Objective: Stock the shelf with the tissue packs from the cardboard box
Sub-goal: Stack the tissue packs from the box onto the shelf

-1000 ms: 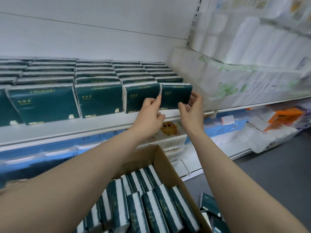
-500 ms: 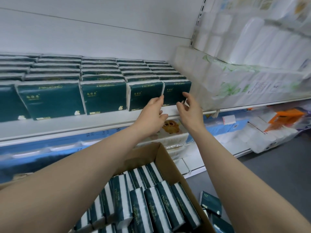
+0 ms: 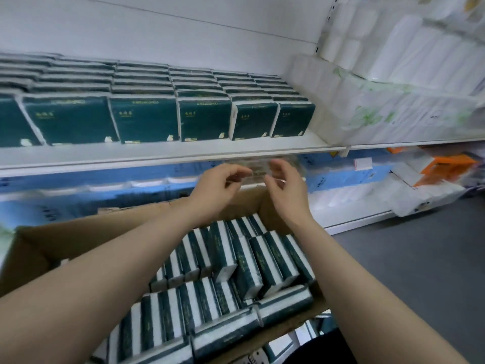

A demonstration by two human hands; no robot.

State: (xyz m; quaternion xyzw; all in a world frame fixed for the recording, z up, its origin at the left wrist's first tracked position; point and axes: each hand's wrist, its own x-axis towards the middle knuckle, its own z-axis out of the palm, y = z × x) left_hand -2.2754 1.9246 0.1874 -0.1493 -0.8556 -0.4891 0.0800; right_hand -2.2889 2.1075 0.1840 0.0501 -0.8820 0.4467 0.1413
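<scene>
Dark green tissue packs stand in several rows on the white shelf; the rightmost front pack stands at the row's right end. Below, an open cardboard box holds several more green-and-white tissue packs on edge. My left hand and my right hand hover side by side below the shelf edge, above the box's far wall. Both hands have loosely curled fingers and hold nothing.
White paper-roll bundles fill the shelf section to the right. Blue and white packs line the lower shelf behind the box. Grey floor lies to the right, with loose packs near the box's front corner.
Both hands let go of the rightmost front pack on the shelf and dropped down toward the box. The view has tilted down, showing more of the box.
</scene>
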